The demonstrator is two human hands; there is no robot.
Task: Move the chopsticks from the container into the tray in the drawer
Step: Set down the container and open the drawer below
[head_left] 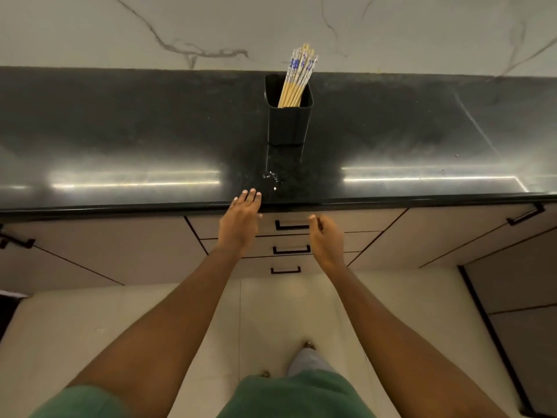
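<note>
Now: chopsticks [297, 78] being kept in container [288, 116] | left hand [241, 220] being held open, empty | right hand [325, 236] half-curled, empty, beside drawer handle [291, 226]

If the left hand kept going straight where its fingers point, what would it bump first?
Probably nothing soon: the left hand points across bare counter, passing left of the black container. Depth is unclear.

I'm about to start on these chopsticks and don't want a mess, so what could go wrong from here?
1. The chopsticks lean to one side of the tall, narrow container; a careless grab might tip it.
2. All three drawers are shut; the right hand is near the top handle, so open it first.
3. A small wet-looking patch lies near the left hand.
</note>
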